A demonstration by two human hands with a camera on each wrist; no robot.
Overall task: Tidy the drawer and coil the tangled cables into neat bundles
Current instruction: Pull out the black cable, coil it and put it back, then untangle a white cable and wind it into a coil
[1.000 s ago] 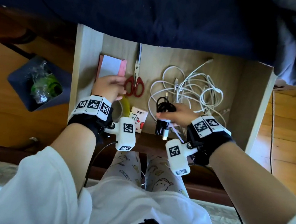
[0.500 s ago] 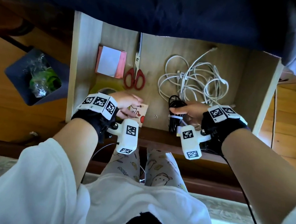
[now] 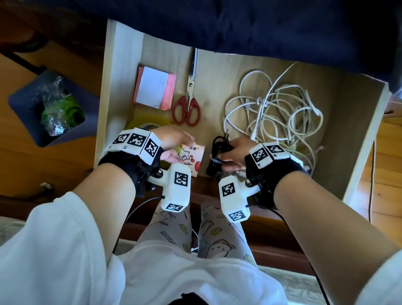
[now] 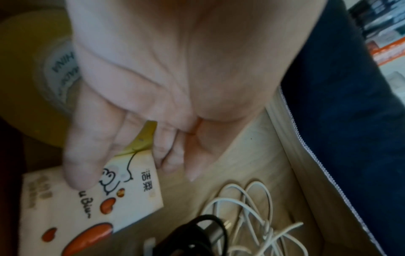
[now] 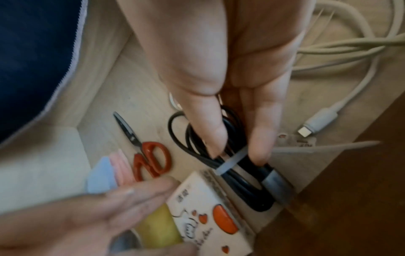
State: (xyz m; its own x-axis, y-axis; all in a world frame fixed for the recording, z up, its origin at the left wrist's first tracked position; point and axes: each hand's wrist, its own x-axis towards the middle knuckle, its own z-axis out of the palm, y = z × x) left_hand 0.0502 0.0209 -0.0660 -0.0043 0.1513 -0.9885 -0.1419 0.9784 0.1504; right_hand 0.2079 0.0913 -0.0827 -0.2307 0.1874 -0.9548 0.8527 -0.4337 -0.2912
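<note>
In the open wooden drawer (image 3: 117,90) a tangle of white cables (image 3: 272,110) (image 5: 350,43) fills the right half. A black cable bundle (image 3: 217,146) (image 5: 236,176) bound with a white tie lies at the front middle. My right hand (image 3: 223,150) (image 5: 237,154) pinches it at the tie with thumb and forefinger. My left hand (image 3: 182,148) (image 4: 133,173) holds a small white cartoon box (image 3: 191,158) (image 4: 122,204) at the front. Its thumb rests on the box's face and its fingers reach the far edge.
Red-handled scissors (image 3: 186,109) and a pink and white note stack (image 3: 153,87) lie at the drawer's back left. A yellow tape roll (image 3: 147,122) sits partly under my left wrist. Dark blue bedding (image 3: 213,8) overhangs the drawer's back. A bin (image 3: 50,107) stands on the floor at the left.
My left hand has come back from the note stack to the small box at the front. My right hand has kept its hold on the black bundle.
</note>
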